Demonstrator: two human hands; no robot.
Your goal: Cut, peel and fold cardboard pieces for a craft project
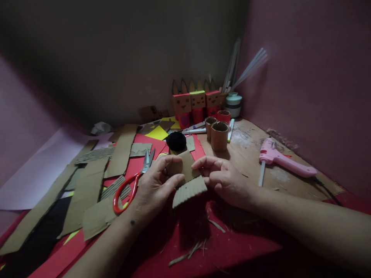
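Observation:
Between both hands is a small piece of cardboard (189, 191), bent so that a corrugated flap hangs toward me and a smoother part stands up behind it. My left hand (158, 181) pinches its left side between thumb and fingers. At its right edge, my right hand (224, 177) grips with fingertips and thumb; part of that grip is hidden. Red-handled scissors (127, 193) lie partly open beside my left wrist. Just beyond the cardboard sits a round black fuzzy thing (176, 141).
Cardboard strips (87, 193) and coloured paper (158, 133) cover the left side. Cardboard tubes (219, 136) stand ahead, before several box figures with ears (182, 102). A pink glue gun (285, 160) lies at right, its cord trailing. Cardboard scraps (191, 251) litter the red surface near me.

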